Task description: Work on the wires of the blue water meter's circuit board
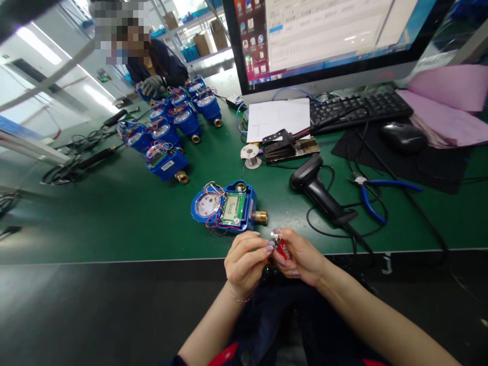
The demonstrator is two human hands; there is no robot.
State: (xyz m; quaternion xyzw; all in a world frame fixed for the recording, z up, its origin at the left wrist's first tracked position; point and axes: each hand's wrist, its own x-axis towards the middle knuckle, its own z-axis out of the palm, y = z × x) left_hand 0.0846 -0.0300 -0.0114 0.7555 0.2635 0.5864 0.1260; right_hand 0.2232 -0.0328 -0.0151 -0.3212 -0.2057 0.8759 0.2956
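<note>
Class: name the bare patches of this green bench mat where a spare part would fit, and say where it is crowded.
Bare: left of the open blue meter, below the row of blue meters. Also the strip between barcode scanner and pliers is tight with cable. Crowded: around the keyboard, solder spool and both hands holding the red part.

Two bare forearms reached in from the bottom of the frame and met at the centre. The left hand point(244, 262) was curled, its fingertips pinched together and pointing right. The right hand point(299, 256) faced it, fingers bent inward, closed on a small red part point(282, 250), fingertips touching.
</note>
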